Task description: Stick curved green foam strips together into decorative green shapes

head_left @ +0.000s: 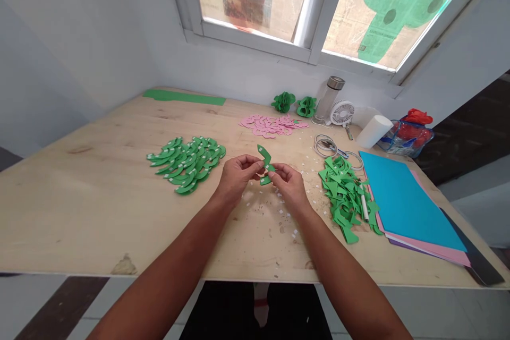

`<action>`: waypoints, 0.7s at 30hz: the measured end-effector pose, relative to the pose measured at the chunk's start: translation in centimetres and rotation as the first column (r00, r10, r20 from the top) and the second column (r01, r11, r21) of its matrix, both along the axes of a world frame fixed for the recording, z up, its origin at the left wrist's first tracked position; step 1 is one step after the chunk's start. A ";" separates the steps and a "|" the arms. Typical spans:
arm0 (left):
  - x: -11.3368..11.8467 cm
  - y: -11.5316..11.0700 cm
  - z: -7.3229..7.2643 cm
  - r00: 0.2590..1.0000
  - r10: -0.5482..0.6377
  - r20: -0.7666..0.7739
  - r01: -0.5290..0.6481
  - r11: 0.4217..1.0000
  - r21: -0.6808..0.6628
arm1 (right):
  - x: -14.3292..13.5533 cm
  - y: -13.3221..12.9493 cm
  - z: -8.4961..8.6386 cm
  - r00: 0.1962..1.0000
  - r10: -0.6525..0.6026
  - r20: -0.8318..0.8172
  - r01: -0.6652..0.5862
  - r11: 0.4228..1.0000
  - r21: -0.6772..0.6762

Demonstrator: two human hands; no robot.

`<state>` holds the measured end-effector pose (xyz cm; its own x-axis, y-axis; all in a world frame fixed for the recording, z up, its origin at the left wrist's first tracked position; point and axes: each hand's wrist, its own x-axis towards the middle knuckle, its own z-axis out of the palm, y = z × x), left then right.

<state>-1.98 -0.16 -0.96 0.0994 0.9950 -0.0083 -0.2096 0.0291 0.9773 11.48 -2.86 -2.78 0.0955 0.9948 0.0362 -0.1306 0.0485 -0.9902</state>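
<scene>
Between my two hands, above the middle of the wooden table, is a curved green piece (264, 155) with small white squares on it. My left hand (239, 174) pinches it from the left, and my right hand (290, 183) pinches its lower right part. Left of my hands lies a pile of curved green pieces (189, 162) bearing white squares. Small white bits are scattered on the table (255, 244) under and around my hands. To the right is a heap of green scraps (345, 194) with a white pen (364, 208) on it.
Pink cutouts (271, 125), two green paper balls (283, 102), a bottle (329, 98), a small fan (341, 113), tape rings (325, 145) and a white roll (374, 131) stand or lie farther back. Blue sheets (410, 202) lie right; a green strip (187, 98) is back left.
</scene>
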 end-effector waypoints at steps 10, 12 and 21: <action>0.1 0.0 -0.1 1.000 -0.004 0.005 0.004 1.000 -0.011 | 0.0 0.2 -0.5 1.000 0.017 -0.021 -0.017 1.000 0.010; 0.1 0.0 -0.1 0.998 -0.023 0.058 0.027 0.998 -0.057 | 0.0 0.1 -0.4 0.999 0.027 -0.034 -0.027 1.000 0.013; 0.0 -0.3 0.0 0.985 -0.164 0.048 0.167 0.984 -0.062 | 0.1 0.1 0.2 0.988 -0.097 -0.119 0.097 0.995 -0.007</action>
